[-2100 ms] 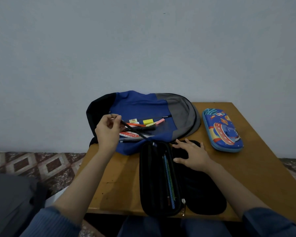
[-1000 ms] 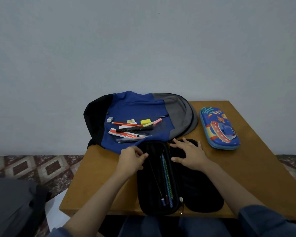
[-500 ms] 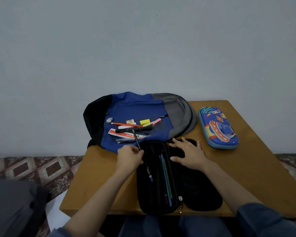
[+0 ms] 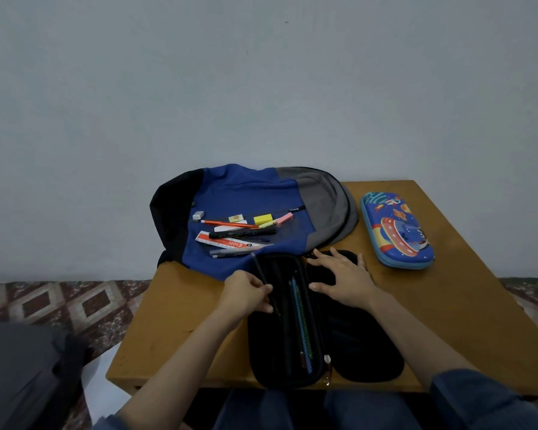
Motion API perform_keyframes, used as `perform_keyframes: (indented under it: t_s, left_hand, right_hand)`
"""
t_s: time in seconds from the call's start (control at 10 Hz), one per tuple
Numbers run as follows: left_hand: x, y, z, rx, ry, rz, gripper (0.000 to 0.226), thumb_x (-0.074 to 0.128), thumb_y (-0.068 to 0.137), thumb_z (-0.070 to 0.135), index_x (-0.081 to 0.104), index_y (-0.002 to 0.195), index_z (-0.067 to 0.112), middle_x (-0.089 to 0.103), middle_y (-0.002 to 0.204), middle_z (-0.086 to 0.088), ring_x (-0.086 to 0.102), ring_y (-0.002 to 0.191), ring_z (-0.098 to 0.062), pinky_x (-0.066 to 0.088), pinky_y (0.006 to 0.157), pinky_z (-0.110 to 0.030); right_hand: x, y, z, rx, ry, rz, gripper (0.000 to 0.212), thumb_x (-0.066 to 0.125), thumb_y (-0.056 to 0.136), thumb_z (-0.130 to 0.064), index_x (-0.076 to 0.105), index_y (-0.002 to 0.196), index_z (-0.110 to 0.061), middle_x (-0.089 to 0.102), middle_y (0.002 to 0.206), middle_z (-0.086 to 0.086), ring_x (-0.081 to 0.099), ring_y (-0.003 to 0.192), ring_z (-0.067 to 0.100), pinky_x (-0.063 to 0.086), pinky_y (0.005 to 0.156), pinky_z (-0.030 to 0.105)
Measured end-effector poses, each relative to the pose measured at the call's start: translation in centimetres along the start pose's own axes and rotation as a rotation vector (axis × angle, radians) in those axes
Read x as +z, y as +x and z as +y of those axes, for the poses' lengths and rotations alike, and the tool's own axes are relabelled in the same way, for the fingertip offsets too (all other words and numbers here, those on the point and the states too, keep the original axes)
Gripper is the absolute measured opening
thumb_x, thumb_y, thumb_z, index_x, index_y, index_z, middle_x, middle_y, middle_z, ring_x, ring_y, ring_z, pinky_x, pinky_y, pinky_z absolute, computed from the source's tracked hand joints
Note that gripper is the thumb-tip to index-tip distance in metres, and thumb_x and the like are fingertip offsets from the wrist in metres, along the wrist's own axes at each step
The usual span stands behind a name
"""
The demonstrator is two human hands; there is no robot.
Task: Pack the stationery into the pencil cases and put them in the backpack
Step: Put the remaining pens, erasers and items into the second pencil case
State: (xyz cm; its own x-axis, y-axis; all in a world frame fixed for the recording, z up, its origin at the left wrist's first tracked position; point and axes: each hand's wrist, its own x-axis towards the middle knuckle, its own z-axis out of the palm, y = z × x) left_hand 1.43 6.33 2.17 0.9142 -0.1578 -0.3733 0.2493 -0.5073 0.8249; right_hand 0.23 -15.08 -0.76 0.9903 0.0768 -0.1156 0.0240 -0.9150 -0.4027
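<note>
A black pencil case (image 4: 284, 367) lies open on the wooden table (image 4: 174, 321), with several pencils (image 4: 302, 321) inside. My left hand (image 4: 246, 293) pinches a thin dark pencil (image 4: 257, 263) at the case's left edge, its far end sticking up toward the backpack. My right hand (image 4: 343, 279) rests flat with spread fingers on the case's opened lid (image 4: 367, 346). A blue, grey and black backpack (image 4: 249, 193) lies flat behind the case. On it lie loose stationery: a black marker (image 4: 243, 234), a red and white ruler (image 4: 227, 243), an orange pencil (image 4: 227, 224), erasers and highlighters.
A blue hard pencil case (image 4: 396, 231) with a space print lies zipped at the right of the table. A plain wall stands close behind the table. Patterned floor tiles (image 4: 59, 305) show at the left, with a dark grey object (image 4: 22, 377) at the lower left.
My left hand picked a dark pencil off the backpack and carried it to the black case, and now holds it at the case's left edge. My right hand stayed on the lid.
</note>
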Motion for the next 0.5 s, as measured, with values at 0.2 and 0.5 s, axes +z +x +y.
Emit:
perform_keyframes:
  t_s: [0.2, 0.5]
  left_hand:
    - [0.6, -0.6, 0.2, -0.049, 0.159, -0.103, 0.045, 0.042, 0.099, 0.028, 0.062, 0.068, 0.002, 0.063, 0.046, -0.001, 0.061, 0.039, -0.012, 0.053, 0.058, -0.024]
    - [2.4, -1.4, 0.1, 0.021, 0.165, -0.216, 0.017, 0.064, 0.087, 0.023, 0.064, 0.083, 0.007, 0.061, 0.066, -0.001, 0.057, 0.04, -0.003, 0.045, 0.044, -0.011]
  right_hand:
    - [0.0, 0.0, -0.1, 0.001, 0.002, -0.002, 0.055, 0.051, 0.09, -0.049, 0.033, 0.142, -0.038, 0.015, 0.156, -0.017, 0.002, 0.146, 0.012, -0.009, 0.113, 0.057]
    - [-0.1, -0.1, -0.1, -0.006, 0.004, 0.002, 0.056, 0.051, 0.09, -0.05, 0.033, 0.142, -0.038, 0.015, 0.156, -0.017, 0.002, 0.147, 0.012, -0.008, 0.112, 0.058]
